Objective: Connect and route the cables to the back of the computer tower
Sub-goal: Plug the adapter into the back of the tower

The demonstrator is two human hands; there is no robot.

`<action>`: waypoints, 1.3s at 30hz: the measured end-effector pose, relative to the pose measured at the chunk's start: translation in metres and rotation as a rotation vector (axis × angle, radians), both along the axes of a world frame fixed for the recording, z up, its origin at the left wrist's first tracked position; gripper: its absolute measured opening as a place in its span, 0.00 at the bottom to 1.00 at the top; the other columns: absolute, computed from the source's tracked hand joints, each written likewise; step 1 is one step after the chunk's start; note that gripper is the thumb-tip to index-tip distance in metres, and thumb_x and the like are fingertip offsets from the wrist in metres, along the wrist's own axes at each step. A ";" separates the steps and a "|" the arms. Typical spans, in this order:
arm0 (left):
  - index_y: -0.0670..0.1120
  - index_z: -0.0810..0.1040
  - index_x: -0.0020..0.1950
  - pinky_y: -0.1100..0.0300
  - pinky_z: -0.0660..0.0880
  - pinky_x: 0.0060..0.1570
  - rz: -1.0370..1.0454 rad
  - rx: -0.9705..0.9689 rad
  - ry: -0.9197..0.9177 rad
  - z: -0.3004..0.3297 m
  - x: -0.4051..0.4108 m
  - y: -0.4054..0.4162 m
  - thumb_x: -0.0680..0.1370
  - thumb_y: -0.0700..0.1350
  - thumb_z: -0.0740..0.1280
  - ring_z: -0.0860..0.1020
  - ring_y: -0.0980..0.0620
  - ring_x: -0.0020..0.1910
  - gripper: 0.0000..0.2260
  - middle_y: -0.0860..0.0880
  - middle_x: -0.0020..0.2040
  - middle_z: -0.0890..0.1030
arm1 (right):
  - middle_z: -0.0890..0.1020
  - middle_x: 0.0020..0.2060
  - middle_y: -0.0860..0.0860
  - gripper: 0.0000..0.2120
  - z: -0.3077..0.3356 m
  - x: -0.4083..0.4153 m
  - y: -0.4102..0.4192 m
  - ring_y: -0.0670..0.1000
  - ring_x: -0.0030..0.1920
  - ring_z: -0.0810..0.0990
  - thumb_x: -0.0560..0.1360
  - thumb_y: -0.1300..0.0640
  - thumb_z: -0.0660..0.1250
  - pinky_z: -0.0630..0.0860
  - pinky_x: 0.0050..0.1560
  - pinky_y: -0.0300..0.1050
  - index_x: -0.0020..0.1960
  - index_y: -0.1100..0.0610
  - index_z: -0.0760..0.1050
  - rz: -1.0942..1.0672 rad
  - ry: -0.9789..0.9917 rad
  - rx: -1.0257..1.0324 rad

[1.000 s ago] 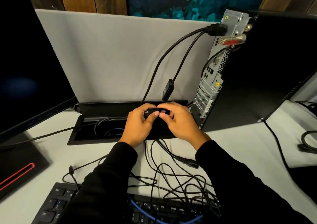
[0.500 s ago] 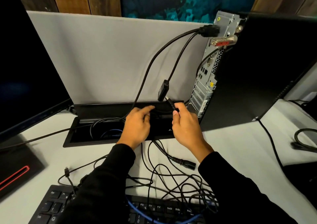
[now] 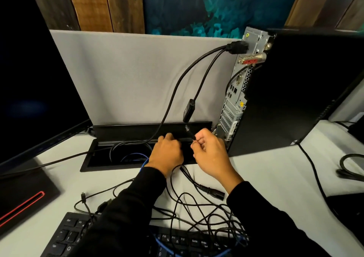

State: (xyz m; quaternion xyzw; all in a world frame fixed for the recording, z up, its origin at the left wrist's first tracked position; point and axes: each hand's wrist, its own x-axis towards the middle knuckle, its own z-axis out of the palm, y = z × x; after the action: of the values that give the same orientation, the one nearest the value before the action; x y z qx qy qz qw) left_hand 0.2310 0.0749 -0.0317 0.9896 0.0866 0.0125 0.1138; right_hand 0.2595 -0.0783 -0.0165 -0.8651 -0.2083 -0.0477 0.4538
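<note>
Right fingers point(image 3: 198, 141) pinching thin cable plug point(image 3: 188, 130) beside computer tower point(image 3: 234, 107), left hand point(image 3: 167, 152) curled over cable tray point(image 3: 118, 165), grip unclear

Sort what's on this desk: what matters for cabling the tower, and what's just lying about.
For the job:
computer tower
small connector pinched by right hand
hanging adapter
loose power plug
left hand

Lying about:
keyboard
monitor

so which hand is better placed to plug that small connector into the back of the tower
The right hand. It already pinches the small cable connector and sits close beside the computer tower rear panel. The left hand is farther from the ports, fingers down in the cable tray.
</note>
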 end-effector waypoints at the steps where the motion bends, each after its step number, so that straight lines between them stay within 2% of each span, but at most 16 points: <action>1: 0.44 0.81 0.60 0.47 0.75 0.57 -0.006 -0.122 -0.024 -0.001 -0.002 0.003 0.76 0.47 0.59 0.77 0.35 0.57 0.17 0.41 0.56 0.79 | 0.80 0.32 0.50 0.02 -0.002 -0.001 0.003 0.53 0.33 0.82 0.73 0.54 0.67 0.81 0.36 0.58 0.43 0.51 0.73 0.000 0.040 0.023; 3: 0.47 0.81 0.59 0.53 0.75 0.56 -0.025 -0.399 -0.128 0.004 -0.008 0.006 0.75 0.46 0.58 0.80 0.43 0.54 0.17 0.45 0.52 0.83 | 0.80 0.33 0.50 0.03 -0.006 -0.002 0.006 0.54 0.34 0.83 0.70 0.51 0.66 0.82 0.36 0.59 0.42 0.50 0.73 -0.005 0.094 0.062; 5: 0.51 0.83 0.50 0.57 0.73 0.52 -0.051 -0.801 -0.246 0.014 -0.017 0.002 0.77 0.40 0.61 0.80 0.51 0.49 0.12 0.50 0.46 0.83 | 0.81 0.34 0.50 0.02 -0.007 -0.001 0.010 0.54 0.34 0.83 0.71 0.52 0.66 0.83 0.36 0.59 0.42 0.49 0.74 -0.016 0.125 0.103; 7: 0.51 0.83 0.48 0.56 0.76 0.53 -0.086 -1.167 -0.314 0.025 -0.023 -0.006 0.81 0.39 0.63 0.81 0.51 0.47 0.11 0.47 0.45 0.84 | 0.82 0.34 0.49 0.02 -0.006 -0.002 0.014 0.54 0.34 0.84 0.74 0.55 0.69 0.83 0.35 0.57 0.43 0.50 0.76 -0.024 0.141 0.155; 8: 0.49 0.84 0.51 0.55 0.78 0.53 -0.090 -1.242 -0.358 0.028 -0.024 -0.010 0.83 0.40 0.64 0.82 0.51 0.47 0.09 0.43 0.47 0.85 | 0.82 0.34 0.50 0.04 -0.005 -0.002 0.016 0.52 0.33 0.83 0.76 0.58 0.69 0.83 0.34 0.54 0.44 0.52 0.77 -0.019 0.154 0.177; 12: 0.42 0.81 0.57 0.50 0.81 0.52 -0.005 -1.315 -0.481 0.014 -0.019 -0.010 0.83 0.38 0.65 0.85 0.47 0.48 0.06 0.41 0.48 0.85 | 0.83 0.38 0.51 0.04 0.005 -0.002 0.016 0.50 0.31 0.82 0.77 0.58 0.73 0.80 0.32 0.48 0.50 0.56 0.80 0.058 0.217 0.291; 15: 0.41 0.80 0.57 0.42 0.82 0.55 -0.050 -1.275 -0.496 0.012 -0.016 -0.011 0.84 0.37 0.62 0.84 0.43 0.47 0.08 0.40 0.45 0.83 | 0.82 0.54 0.49 0.28 0.025 0.003 0.015 0.53 0.39 0.86 0.67 0.39 0.75 0.83 0.36 0.51 0.63 0.49 0.76 0.029 0.182 0.415; 17: 0.45 0.81 0.57 0.52 0.82 0.45 -0.091 -1.092 -0.536 0.013 -0.014 -0.013 0.85 0.39 0.62 0.82 0.50 0.38 0.08 0.48 0.37 0.82 | 0.79 0.62 0.45 0.36 0.042 0.008 0.018 0.50 0.47 0.86 0.69 0.38 0.74 0.84 0.44 0.50 0.74 0.47 0.70 0.072 0.122 0.450; 19: 0.51 0.82 0.53 0.59 0.77 0.37 -0.091 -0.946 -0.610 0.017 -0.013 -0.014 0.84 0.42 0.64 0.79 0.55 0.32 0.08 0.52 0.33 0.79 | 0.80 0.60 0.45 0.32 0.057 0.012 0.022 0.49 0.51 0.85 0.75 0.42 0.72 0.83 0.46 0.50 0.75 0.49 0.69 0.085 0.054 0.436; 23: 0.48 0.85 0.57 0.65 0.75 0.39 -0.005 -0.974 -0.701 0.017 -0.012 -0.015 0.82 0.44 0.69 0.77 0.64 0.33 0.07 0.61 0.33 0.80 | 0.83 0.42 0.45 0.12 0.065 0.025 0.022 0.45 0.38 0.79 0.82 0.56 0.66 0.77 0.41 0.45 0.65 0.53 0.78 0.110 0.028 0.452; 25: 0.48 0.85 0.59 0.64 0.76 0.42 0.040 -0.985 -0.721 0.018 -0.011 -0.016 0.80 0.44 0.71 0.80 0.61 0.35 0.09 0.60 0.37 0.83 | 0.81 0.41 0.44 0.14 0.067 0.026 0.021 0.44 0.38 0.79 0.80 0.51 0.68 0.76 0.42 0.46 0.64 0.51 0.79 0.138 0.080 0.431; 28: 0.50 0.86 0.57 0.63 0.77 0.45 0.051 -0.916 -0.752 0.015 -0.010 -0.015 0.80 0.45 0.72 0.82 0.54 0.41 0.08 0.53 0.44 0.85 | 0.85 0.45 0.45 0.26 0.071 0.024 0.028 0.45 0.44 0.85 0.70 0.35 0.72 0.81 0.43 0.48 0.60 0.50 0.80 0.099 0.118 0.355; 31: 0.51 0.86 0.55 0.58 0.78 0.43 0.052 -1.069 -0.726 0.014 -0.010 -0.014 0.80 0.44 0.71 0.81 0.53 0.39 0.06 0.52 0.40 0.85 | 0.87 0.42 0.46 0.12 0.073 0.027 0.036 0.48 0.44 0.87 0.72 0.43 0.74 0.85 0.47 0.55 0.51 0.48 0.82 0.020 0.026 0.307; 33: 0.51 0.86 0.54 0.58 0.77 0.40 0.051 -1.192 -0.711 0.014 -0.012 -0.012 0.80 0.42 0.71 0.79 0.56 0.36 0.07 0.53 0.38 0.84 | 0.87 0.42 0.47 0.03 0.073 0.030 0.037 0.47 0.43 0.86 0.76 0.52 0.74 0.84 0.45 0.53 0.47 0.46 0.81 0.059 0.041 0.325; 35: 0.45 0.85 0.54 0.60 0.73 0.37 0.062 -1.299 -0.697 0.016 -0.013 -0.009 0.82 0.39 0.68 0.76 0.57 0.34 0.06 0.53 0.37 0.83 | 0.87 0.42 0.48 0.06 0.073 0.030 0.035 0.46 0.41 0.85 0.78 0.58 0.73 0.81 0.41 0.45 0.48 0.47 0.80 0.104 0.077 0.394; 39: 0.41 0.82 0.49 0.60 0.62 0.31 0.025 -1.506 -0.647 0.018 -0.014 -0.006 0.85 0.37 0.61 0.66 0.55 0.30 0.11 0.49 0.37 0.79 | 0.84 0.39 0.50 0.04 0.076 0.028 0.034 0.50 0.40 0.79 0.82 0.59 0.68 0.75 0.33 0.38 0.48 0.53 0.79 0.053 0.207 0.533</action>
State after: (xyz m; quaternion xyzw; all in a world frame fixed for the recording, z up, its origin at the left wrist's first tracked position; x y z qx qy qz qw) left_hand 0.2170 0.0694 -0.0137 0.5945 0.0458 0.2373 0.7669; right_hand 0.2880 -0.0448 0.0592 -0.7096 -0.1636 -0.0001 0.6854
